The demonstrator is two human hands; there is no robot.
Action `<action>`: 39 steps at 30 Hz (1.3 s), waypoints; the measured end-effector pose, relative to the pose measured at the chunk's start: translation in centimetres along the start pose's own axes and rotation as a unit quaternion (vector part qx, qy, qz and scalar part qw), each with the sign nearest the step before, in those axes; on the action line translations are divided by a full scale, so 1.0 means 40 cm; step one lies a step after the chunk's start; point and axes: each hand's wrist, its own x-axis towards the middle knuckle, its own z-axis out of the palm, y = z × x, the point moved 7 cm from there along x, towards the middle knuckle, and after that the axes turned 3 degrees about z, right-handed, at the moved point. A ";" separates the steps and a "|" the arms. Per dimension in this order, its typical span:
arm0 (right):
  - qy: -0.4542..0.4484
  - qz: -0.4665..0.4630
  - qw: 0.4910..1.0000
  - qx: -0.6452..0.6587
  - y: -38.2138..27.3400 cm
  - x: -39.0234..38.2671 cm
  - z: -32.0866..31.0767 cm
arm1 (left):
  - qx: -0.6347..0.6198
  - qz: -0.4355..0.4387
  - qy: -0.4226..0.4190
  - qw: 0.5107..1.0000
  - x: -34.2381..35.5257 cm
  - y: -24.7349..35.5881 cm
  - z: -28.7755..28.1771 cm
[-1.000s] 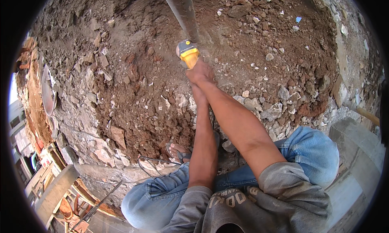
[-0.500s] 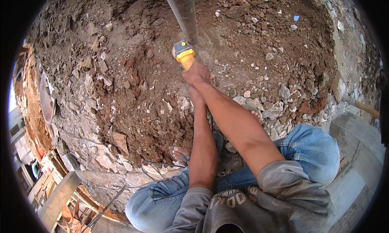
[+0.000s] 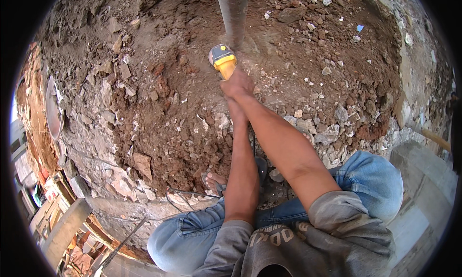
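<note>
My right hand is closed around the yellow body of an angle grinder with a dark head. The grinder's head lies at the left side of the foot of a grey metal pole, which stands in the soil; whether they touch I cannot tell. Part of a round disc or guard shows at the head's left edge. My left hand reaches in under my right wrist, at the rear of the grinder, with its fingers hidden. My forearms cross near the wrists.
Loose brown soil with stones and rubble surrounds the pole. A black cable loops beside my left foot. A shallow metal pan lies at the left, above timber boards. Concrete blocks and a wooden handle are at the right.
The pole, grinder and ground have shifted slightly right in the picture, with my hands along. The grinder stays beside the pole's foot, and my right hand keeps its grip.
</note>
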 end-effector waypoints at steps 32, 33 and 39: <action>-0.003 -0.007 1.000 -0.001 0.025 -0.007 -0.024 | -0.109 -0.024 -0.057 0.992 -0.001 -0.053 0.019; -0.002 -0.003 1.000 -0.005 0.034 -0.003 -0.025 | -0.119 -0.020 -0.060 0.991 -0.005 -0.059 0.027; -0.004 -0.011 1.000 -0.004 0.028 -0.009 -0.018 | -0.113 0.028 0.018 0.993 0.030 -0.082 -0.015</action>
